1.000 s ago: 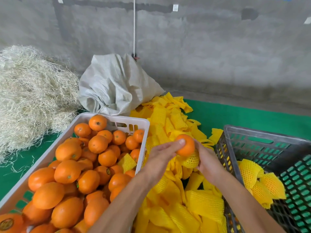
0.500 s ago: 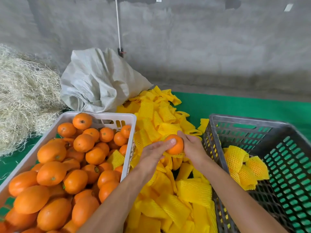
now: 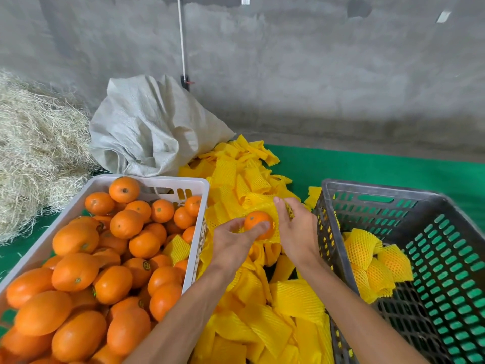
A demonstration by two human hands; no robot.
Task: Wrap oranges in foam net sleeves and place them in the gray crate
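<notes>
Mid-frame, between white crate [image 3: 200, 185] and gray crate [image 3: 324, 219], left hand [image 3: 233, 243] grips orange [image 3: 258, 225]; right hand [image 3: 298, 227] pinches sleeve [image 3: 262, 203] around it.

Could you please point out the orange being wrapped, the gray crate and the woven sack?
orange [image 3: 256, 222]: head view, on its bare top skin.
gray crate [image 3: 378, 189]: head view, on its far rim.
woven sack [image 3: 152, 127]: head view, on its crumpled front.

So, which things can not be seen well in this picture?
- Orange, head view: its lower part is covered by the left hand and the foam net sleeve.
- Right hand: the fingertips are hidden in the sleeve.
- White crate: cut off by the left and bottom edges.
- Gray crate: cut off by the right edge.
</notes>
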